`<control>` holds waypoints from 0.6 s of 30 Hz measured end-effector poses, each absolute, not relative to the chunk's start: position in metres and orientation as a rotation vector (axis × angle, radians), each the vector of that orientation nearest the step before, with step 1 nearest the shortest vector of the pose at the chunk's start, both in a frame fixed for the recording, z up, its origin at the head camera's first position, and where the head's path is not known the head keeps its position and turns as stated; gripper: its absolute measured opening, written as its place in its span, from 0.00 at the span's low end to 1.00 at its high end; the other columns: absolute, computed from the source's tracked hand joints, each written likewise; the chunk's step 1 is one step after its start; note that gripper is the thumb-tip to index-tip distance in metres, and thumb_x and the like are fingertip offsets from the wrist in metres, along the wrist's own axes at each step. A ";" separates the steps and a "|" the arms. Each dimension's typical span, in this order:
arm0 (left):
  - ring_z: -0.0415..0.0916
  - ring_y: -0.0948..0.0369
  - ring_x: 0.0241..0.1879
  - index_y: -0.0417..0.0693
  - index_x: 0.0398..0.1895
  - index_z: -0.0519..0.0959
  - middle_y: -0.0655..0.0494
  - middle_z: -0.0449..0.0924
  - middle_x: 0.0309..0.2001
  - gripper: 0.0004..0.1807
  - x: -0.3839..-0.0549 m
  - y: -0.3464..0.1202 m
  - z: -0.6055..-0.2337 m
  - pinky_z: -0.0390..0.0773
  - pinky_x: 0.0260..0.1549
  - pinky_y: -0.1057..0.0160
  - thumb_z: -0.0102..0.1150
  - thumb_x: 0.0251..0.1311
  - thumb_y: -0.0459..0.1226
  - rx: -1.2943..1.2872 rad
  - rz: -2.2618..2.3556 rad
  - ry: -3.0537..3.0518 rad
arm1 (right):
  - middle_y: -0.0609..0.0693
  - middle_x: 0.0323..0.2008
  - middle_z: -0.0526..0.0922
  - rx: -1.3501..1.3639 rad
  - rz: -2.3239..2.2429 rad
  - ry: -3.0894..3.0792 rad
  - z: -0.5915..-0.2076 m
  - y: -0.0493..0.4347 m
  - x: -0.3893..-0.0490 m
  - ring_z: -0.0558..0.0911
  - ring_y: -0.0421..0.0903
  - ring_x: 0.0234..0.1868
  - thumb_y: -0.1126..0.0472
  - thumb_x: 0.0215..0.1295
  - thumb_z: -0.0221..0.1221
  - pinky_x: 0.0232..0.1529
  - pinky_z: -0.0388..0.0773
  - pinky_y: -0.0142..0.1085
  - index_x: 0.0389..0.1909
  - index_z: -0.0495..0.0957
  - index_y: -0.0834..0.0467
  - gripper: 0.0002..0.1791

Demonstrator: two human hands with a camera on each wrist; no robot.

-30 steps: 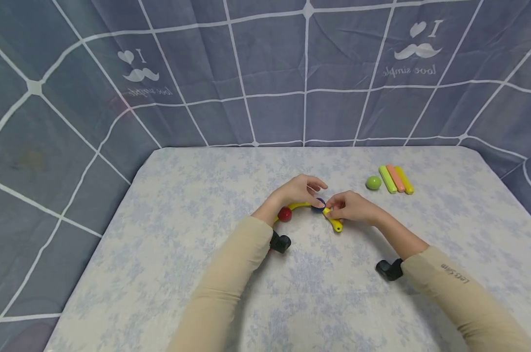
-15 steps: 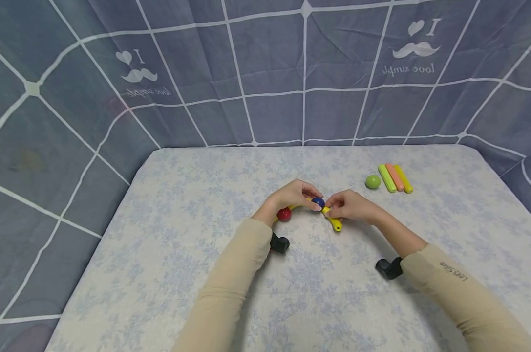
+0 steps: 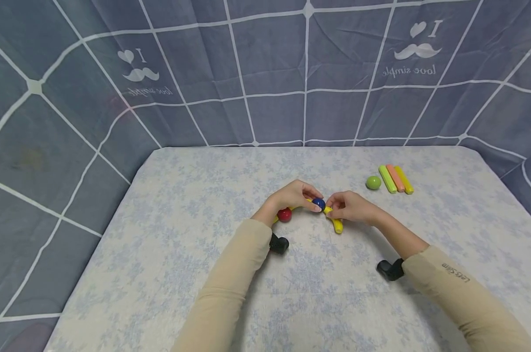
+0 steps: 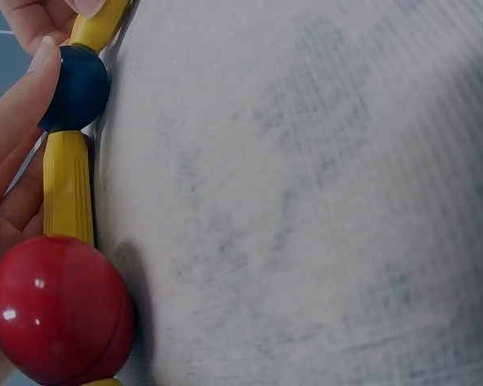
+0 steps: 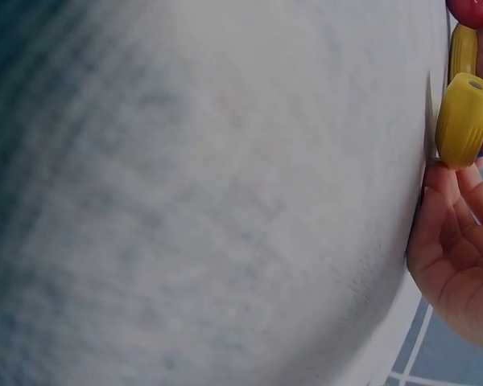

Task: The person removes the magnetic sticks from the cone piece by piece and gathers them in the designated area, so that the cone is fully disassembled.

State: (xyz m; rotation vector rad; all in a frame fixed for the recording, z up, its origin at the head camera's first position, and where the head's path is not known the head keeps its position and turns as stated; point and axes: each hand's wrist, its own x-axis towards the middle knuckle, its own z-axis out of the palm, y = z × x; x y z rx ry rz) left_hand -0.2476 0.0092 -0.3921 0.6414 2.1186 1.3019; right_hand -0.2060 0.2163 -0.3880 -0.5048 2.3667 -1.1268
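My left hand (image 3: 293, 194) holds a glossy blue ball (image 3: 319, 204), its thumb on the near side in the left wrist view. A ridged yellow rod (image 4: 68, 185) joins this ball to a larger red ball (image 4: 60, 310). In my right hand (image 3: 355, 208) a short yellow rod (image 3: 337, 225) is pinched between thumb and fingers, its inner end at the blue ball. The rod's free end, with a small dark hole, faces the camera in the right wrist view. Part of the chain beyond the red ball is hidden under my left wrist.
To the back right lie a green ball (image 3: 373, 183) and three rods side by side: light green (image 3: 388, 179), orange (image 3: 395, 178) and yellow (image 3: 404, 180). A pale floral cloth covers the table (image 3: 195, 195). Behind it hangs a grey-blue curtain (image 3: 274, 63).
My left fingers have come down closer round the blue ball, and more of the ball shows. The yellow rod in my right hand has turned slightly; its end hole no longer shows from the head.
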 end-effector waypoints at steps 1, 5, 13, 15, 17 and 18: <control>0.76 0.61 0.45 0.38 0.49 0.80 0.49 0.81 0.46 0.20 -0.247 0.009 -0.392 0.71 0.46 0.71 0.68 0.51 0.32 0.643 1.303 2.118 | 0.49 0.23 0.72 -0.514 -1.125 2.370 -0.388 0.217 -0.206 0.69 0.43 0.24 0.65 0.59 0.60 0.27 0.66 0.32 0.40 0.74 0.68 0.11; 0.76 0.61 0.46 0.38 0.49 0.80 0.49 0.81 0.46 0.20 -0.247 0.009 -0.390 0.71 0.46 0.71 0.68 0.51 0.32 0.648 1.302 2.118 | 0.50 0.24 0.73 -0.552 -1.116 2.368 -0.387 0.219 -0.206 0.69 0.43 0.25 0.65 0.60 0.59 0.28 0.68 0.33 0.41 0.74 0.67 0.11; 0.75 0.60 0.48 0.39 0.50 0.80 0.50 0.81 0.47 0.20 -0.247 0.007 -0.390 0.71 0.48 0.70 0.68 0.51 0.33 0.636 1.284 2.131 | 0.51 0.28 0.73 -0.553 -1.145 2.325 -0.384 0.225 -0.206 0.70 0.44 0.28 0.65 0.61 0.59 0.29 0.68 0.32 0.43 0.74 0.67 0.12; 0.75 0.61 0.48 0.39 0.50 0.80 0.50 0.81 0.47 0.20 -0.247 0.007 -0.390 0.71 0.48 0.70 0.68 0.51 0.33 0.646 1.286 2.131 | 0.51 0.29 0.73 -0.538 -1.145 2.340 -0.384 0.226 -0.206 0.70 0.44 0.28 0.64 0.61 0.60 0.30 0.69 0.32 0.43 0.75 0.67 0.13; 0.75 0.61 0.48 0.39 0.50 0.80 0.50 0.81 0.47 0.21 -0.246 0.008 -0.391 0.71 0.48 0.70 0.68 0.51 0.34 0.658 1.279 2.144 | 0.52 0.29 0.73 -0.527 -1.143 2.363 -0.383 0.227 -0.207 0.71 0.44 0.28 0.64 0.60 0.60 0.29 0.70 0.32 0.44 0.74 0.67 0.13; 0.75 0.61 0.48 0.40 0.50 0.80 0.51 0.81 0.47 0.21 -0.247 0.008 -0.392 0.71 0.48 0.70 0.68 0.51 0.34 0.667 1.273 2.154 | 0.52 0.29 0.73 -0.511 -1.147 2.374 -0.383 0.228 -0.208 0.71 0.44 0.28 0.64 0.60 0.60 0.29 0.71 0.32 0.43 0.74 0.67 0.13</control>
